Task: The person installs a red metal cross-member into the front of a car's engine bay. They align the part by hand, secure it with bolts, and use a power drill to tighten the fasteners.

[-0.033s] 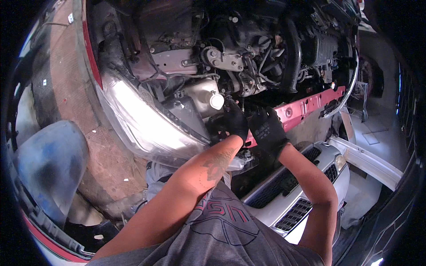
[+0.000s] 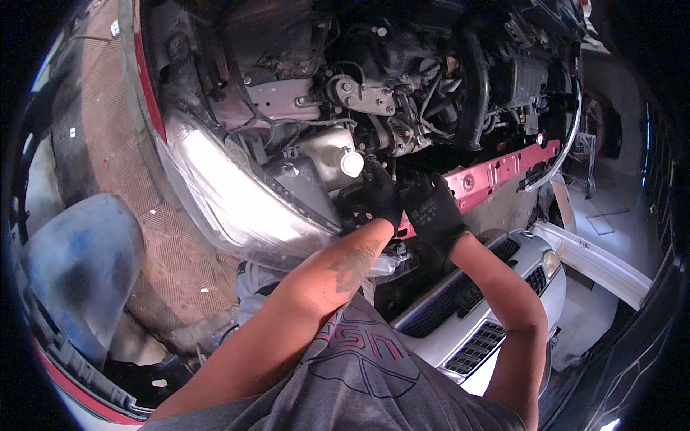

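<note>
Both of my hands wear black gloves and work close together at the front of an open engine bay (image 2: 402, 79). My left hand (image 2: 377, 200) curls over a dark part just below a white round cap (image 2: 352, 164) on a pale reservoir. Beside it, my right hand (image 2: 431, 212) lies against the red crossbeam (image 2: 496, 172), fingers reaching behind it. Black gloves against dark parts hide what either hand grips.
A large clear headlight (image 2: 230, 194) sits left of my hands. A silver bumper with black grilles (image 2: 474, 323) lies below my arms. A blue rounded panel (image 2: 79, 266) stands at the left, and a white panel (image 2: 596, 262) lies at the right.
</note>
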A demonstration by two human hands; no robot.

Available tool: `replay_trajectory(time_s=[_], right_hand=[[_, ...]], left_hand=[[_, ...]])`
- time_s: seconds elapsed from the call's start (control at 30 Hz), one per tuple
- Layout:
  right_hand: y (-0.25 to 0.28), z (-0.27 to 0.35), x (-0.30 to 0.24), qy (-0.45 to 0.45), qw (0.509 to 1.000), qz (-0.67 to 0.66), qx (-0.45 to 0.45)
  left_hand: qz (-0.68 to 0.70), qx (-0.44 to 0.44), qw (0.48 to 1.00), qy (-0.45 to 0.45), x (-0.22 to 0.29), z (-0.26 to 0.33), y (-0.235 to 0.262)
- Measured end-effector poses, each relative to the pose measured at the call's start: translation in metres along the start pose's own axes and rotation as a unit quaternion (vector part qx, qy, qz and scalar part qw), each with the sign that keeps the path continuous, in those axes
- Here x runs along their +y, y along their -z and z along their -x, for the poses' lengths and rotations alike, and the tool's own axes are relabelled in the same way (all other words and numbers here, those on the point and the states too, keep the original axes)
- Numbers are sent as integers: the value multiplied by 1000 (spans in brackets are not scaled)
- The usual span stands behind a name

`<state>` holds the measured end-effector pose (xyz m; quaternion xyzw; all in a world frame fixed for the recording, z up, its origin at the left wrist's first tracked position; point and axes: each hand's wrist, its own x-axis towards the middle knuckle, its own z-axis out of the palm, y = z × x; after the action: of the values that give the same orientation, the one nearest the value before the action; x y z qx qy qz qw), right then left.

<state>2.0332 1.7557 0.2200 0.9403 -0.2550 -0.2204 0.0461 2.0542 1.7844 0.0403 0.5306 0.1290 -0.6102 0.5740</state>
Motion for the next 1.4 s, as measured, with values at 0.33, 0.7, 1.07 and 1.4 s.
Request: replay_trajectory(time_s=[0.33,0.7,1.07,1.4], right_hand=[[8,-6,-13,-127,985,-38,-113],[26,3,-4,-90,991,-20,-97],[-3,-5,-10,-90,993,6,-74],[10,8,-11,-124,985,-52,-110]], left_hand=[[-105,-15,993,-45,-2,-3,5],[-344,-12,921,-185,-40,-21,8],[-212,-2,968,-135,-61,-44,8],[-196,46,974,-102,-14,-6,-3]])
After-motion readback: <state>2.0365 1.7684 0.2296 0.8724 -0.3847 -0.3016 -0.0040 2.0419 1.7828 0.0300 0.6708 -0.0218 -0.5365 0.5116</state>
